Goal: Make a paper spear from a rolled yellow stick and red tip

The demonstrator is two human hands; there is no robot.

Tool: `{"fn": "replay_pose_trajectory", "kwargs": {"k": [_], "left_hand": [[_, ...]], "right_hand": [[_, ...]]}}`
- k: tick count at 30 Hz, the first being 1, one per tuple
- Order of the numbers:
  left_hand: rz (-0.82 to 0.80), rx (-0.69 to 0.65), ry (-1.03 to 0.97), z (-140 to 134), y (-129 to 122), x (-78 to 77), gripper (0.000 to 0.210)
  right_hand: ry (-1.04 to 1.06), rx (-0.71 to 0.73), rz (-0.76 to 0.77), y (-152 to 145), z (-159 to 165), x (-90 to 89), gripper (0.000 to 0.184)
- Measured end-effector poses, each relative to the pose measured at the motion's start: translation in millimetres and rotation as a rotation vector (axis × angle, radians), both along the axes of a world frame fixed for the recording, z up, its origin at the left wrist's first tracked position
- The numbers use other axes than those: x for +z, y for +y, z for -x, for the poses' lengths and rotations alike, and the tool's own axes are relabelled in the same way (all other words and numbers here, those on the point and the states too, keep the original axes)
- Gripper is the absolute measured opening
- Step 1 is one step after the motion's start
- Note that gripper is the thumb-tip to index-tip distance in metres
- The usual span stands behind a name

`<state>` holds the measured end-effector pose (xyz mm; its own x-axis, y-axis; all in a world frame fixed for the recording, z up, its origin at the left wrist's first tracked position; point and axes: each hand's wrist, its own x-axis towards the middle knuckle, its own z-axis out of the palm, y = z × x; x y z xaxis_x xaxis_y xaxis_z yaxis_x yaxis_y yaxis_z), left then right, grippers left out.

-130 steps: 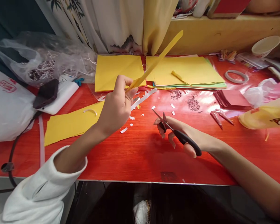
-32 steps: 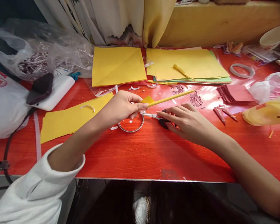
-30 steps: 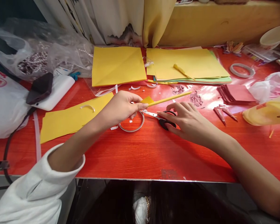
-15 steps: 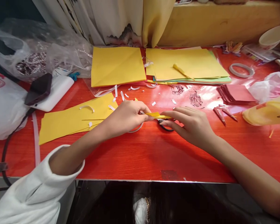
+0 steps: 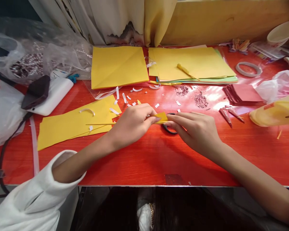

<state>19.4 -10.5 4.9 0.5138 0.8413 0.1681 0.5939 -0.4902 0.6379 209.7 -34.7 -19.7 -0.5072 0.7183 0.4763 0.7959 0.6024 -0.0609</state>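
Pinching small yellow paper piece (image 5: 162, 118), fingers (image 5: 180, 119) tight together: left hand (image 5: 133, 125), right hand (image 5: 198, 129); black looped handle (image 5: 168, 130) near, red wood-grained surface (image 5: 139, 163).

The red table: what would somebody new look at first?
Probably the bright red table itself, stretching across the picture. Next, the two yellow-topped paper stacks side by side at its far edge. Then the small yellow piece between the left grip and right grip, near the middle.

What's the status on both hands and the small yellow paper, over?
Left hand and right hand pinching the small yellow paper. Black-handled scissors partly hidden below the hands. White paper scraps scattered beyond.
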Motion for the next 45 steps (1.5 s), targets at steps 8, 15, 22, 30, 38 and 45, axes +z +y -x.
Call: {"fn": "replay_pose_trajectory", "kwargs": {"k": [8,15,22,30,38,45], "left_hand": [[-0.190,-0.017,-0.059,-3,-6,-6.4,0.013],[-0.062,-0.086,-0.031,3,-2,2.3,0.010],[0.087,-0.056,0.064,12,5,13.4,0.010],[-0.116,-0.120,0.008,9,1,9.7,0.011],[-0.219,-0.228,0.062,9,-1,6.9,0.017],[0.043,-0.105,0.032,9,5,8.3,0.016]], "right_hand": [[0.071,-0.073,0.232,-2,1,7.4,0.025],[0.144,-0.056,0.280,0,-4,7.4,0.021],[0.107,-0.075,0.112,0,-7,9.7,0.022],[-0.004,-0.040,0.116,3,-12,9.3,0.022],[-0.036,0.037,0.259,7,-20,11.8,0.024],[-0.080,0.037,-0.013,7,-10,9.3,0.019]]}}
